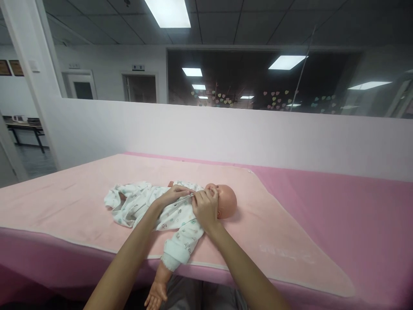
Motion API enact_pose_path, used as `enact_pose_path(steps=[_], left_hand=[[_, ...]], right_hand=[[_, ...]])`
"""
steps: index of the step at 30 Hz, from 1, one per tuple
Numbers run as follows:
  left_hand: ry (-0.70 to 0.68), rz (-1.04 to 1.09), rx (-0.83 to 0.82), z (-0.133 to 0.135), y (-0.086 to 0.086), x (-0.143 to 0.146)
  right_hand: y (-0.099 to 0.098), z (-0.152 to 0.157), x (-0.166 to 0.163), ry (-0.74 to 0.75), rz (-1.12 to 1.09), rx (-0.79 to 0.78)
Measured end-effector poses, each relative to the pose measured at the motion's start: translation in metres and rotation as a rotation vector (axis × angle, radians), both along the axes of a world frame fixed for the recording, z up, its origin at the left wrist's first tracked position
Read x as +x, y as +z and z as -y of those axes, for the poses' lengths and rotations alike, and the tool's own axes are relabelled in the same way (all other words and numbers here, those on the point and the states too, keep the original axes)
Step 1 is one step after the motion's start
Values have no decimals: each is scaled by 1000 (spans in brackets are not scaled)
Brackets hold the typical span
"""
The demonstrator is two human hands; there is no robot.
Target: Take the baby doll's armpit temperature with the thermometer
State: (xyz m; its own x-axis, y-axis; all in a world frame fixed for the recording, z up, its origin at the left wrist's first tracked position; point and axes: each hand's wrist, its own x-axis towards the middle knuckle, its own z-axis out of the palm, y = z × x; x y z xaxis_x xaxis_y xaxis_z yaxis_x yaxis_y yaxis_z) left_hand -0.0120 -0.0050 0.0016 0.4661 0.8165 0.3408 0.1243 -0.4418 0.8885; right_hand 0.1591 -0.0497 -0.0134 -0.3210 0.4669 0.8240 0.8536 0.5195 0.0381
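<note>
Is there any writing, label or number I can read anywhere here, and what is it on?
Nothing here reads clearly.
Sign above the door: too small and blurred.
Framed plaques at far left: blurred.
Pale mark on the pink blanket: too faint.
Doll's suit: small pictures, no words seen.

No legible text, even on the door sign [138,67]
</note>
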Motion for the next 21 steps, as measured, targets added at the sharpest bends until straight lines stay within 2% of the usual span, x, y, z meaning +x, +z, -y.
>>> enact_pose_path(steps=[5,16,21], left_hand=[[17,-136,56,1,1,2],[125,-97,18,6,5,2],[108,-66,-25,1,0,0]], right_hand=[[-5,-3,-2,7,-6,14],[-10,-8,-4,39,-61,161],[-10,-7,-4,57,-69,161]])
